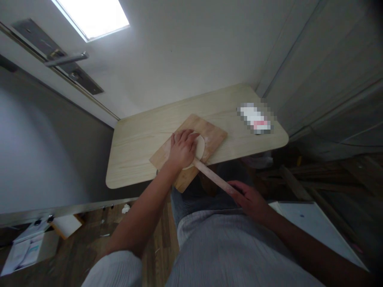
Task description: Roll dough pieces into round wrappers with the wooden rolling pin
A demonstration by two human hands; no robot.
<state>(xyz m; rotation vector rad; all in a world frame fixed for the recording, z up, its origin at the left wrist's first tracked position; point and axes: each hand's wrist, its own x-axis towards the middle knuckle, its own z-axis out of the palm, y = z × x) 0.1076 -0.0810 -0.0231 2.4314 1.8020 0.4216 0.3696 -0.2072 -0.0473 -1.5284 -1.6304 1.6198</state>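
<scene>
A round, flat sheet of pale dough point(200, 146) lies on a wooden board point(214, 131). My left hand point(183, 149) rests on the dough with its fingers stretched out, covering much of its left part. In my right hand point(245, 196) is one end of a wooden rolling pin point(214, 177), dusted with flour. The far end of the pin reaches the near edge of the dough, close to my left wrist. Where that tip meets the dough is partly hidden.
The board sits on a narrow light wood table point(134, 147), its near corner jutting past the edge. A blurred-out white item point(254, 117) lies at the table's right. Behind stands a door with a metal handle point(67, 59). A white box point(311, 223) is low on the right.
</scene>
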